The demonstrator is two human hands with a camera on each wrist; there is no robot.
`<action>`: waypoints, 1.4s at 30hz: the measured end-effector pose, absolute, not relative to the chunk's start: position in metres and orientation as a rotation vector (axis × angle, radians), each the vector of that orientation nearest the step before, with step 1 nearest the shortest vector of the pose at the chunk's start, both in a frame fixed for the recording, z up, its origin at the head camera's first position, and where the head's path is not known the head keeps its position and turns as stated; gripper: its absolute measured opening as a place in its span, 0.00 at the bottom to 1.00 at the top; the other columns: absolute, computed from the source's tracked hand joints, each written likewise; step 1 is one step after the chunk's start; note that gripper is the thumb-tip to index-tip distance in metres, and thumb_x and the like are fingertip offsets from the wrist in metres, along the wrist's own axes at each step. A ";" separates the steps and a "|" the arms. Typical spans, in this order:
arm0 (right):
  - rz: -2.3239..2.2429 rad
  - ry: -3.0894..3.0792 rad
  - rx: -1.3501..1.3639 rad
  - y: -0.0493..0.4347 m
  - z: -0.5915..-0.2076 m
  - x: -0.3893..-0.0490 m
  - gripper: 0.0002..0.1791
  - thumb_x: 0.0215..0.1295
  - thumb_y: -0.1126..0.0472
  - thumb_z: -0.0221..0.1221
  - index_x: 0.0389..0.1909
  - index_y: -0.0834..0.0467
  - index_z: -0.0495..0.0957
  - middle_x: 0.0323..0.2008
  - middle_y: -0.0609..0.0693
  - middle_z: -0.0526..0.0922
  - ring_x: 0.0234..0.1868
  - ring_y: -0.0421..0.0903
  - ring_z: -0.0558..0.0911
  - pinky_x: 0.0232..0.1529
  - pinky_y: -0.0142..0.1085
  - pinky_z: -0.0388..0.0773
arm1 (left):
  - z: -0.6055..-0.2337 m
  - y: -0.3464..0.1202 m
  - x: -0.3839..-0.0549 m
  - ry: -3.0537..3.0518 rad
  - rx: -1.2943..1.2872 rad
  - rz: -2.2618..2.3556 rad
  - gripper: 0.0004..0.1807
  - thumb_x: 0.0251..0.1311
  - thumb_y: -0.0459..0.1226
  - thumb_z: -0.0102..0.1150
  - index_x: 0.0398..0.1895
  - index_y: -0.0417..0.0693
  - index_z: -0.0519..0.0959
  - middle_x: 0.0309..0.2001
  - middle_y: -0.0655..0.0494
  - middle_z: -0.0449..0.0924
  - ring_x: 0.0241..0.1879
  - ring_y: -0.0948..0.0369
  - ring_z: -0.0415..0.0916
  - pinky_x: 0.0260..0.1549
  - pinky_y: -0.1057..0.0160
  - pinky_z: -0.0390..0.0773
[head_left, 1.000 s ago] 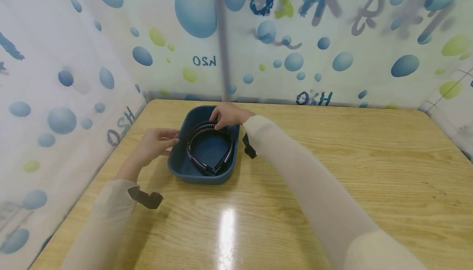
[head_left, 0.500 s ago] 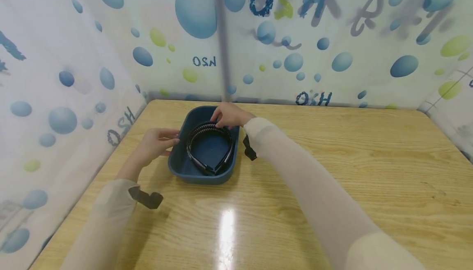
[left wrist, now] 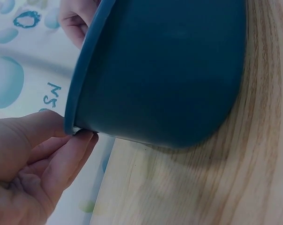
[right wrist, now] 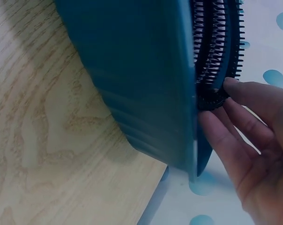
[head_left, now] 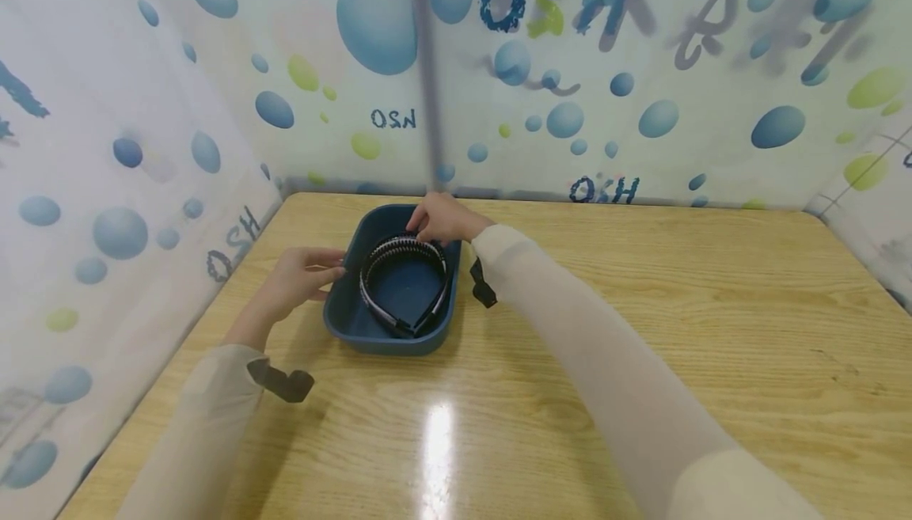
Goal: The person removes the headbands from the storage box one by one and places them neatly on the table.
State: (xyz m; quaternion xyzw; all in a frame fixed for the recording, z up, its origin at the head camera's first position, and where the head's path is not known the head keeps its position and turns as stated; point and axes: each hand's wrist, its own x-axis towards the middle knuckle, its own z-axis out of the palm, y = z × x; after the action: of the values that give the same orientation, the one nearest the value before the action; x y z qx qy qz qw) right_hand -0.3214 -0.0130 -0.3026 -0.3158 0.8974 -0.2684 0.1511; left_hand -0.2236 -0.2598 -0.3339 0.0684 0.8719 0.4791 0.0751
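A deep blue plastic bin point(head_left: 385, 347) with rounded corners stands on the table, left of the middle. Several black toothed headbands point(head_left: 390, 246) lie nested in it, their far curve toward the back and their ends toward the person. My left hand point(head_left: 294, 278) pinches the bin's left rim between thumb and fingers, as the left wrist view shows. At the back right of the bin, my right hand point(head_left: 445, 219) reaches over the rim. In the right wrist view its thumb and fingers pinch a headband point(right wrist: 234, 51) at its curved, toothed part. The bin partly hides the headbands there.
The light wooden table point(head_left: 641, 330) extends to the right and in front of the bin. A printed curtain point(head_left: 570, 77) with blue and green drops hangs right behind the table and along its left side. A black strap point(head_left: 281, 381) sits at the left wrist.
My right hand has moved slightly up and away, and the headbands' far curve shows more of its pale teeth. The left hand and the bin stay in place.
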 end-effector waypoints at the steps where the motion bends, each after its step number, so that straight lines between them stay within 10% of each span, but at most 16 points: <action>1: -0.777 2.575 -0.906 -0.012 -0.302 -0.321 0.14 0.60 0.68 0.58 0.48 0.60 0.80 0.41 0.53 0.82 0.38 0.44 0.79 0.27 0.32 0.80 | -0.334 -0.260 -0.224 2.614 0.208 1.441 0.22 0.64 0.32 0.51 0.58 0.28 0.66 0.55 0.32 0.70 0.54 0.42 0.68 0.36 0.58 0.81; 42: -0.770 2.625 -0.917 0.058 -0.253 -0.332 0.15 0.61 0.68 0.57 0.50 0.61 0.78 0.47 0.57 0.80 0.46 0.49 0.78 0.35 0.39 0.81 | -0.333 -0.258 -0.223 2.624 0.213 1.421 0.23 0.64 0.33 0.52 0.59 0.29 0.66 0.55 0.32 0.69 0.55 0.42 0.67 0.37 0.58 0.81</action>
State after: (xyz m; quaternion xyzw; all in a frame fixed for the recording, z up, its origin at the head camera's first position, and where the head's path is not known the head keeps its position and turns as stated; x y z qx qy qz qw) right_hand -0.3316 0.0578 -0.2530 -0.3152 0.9023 -0.2648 0.1280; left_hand -0.2226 -0.2581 -0.3330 0.0712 0.8746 0.4737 0.0751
